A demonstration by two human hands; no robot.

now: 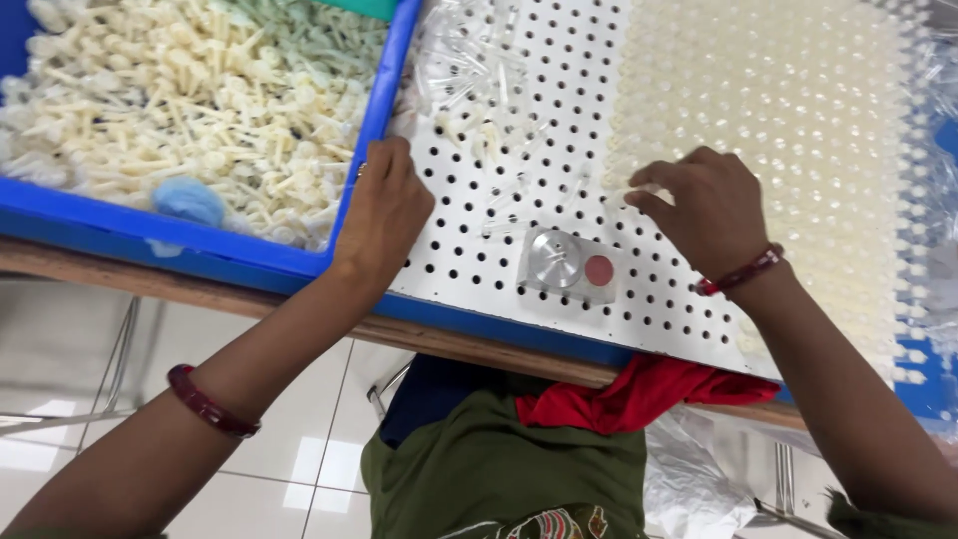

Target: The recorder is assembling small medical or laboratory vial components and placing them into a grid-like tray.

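A white perforated plate (479,262) lies on the table; its right part is filled with rows of small cream plastic pieces (798,130). My right hand (704,210) hovers at the left border of those rows, thumb and forefinger pinched together; whether a piece sits between them I cannot tell. My left hand (384,210) rests with curled fingers on the plate's left edge, against the wall of a blue tray (364,140). Loose clear and cream pieces (479,90) lie in a heap on the plate's upper left.
The blue tray holds a mass of cream plastic parts (180,100) and a light blue lump (190,200). A clear block with a metal disc and a red button (574,265) sits on the plate's near side. The wooden table edge (150,279) runs below; red cloth (639,394) hangs there.
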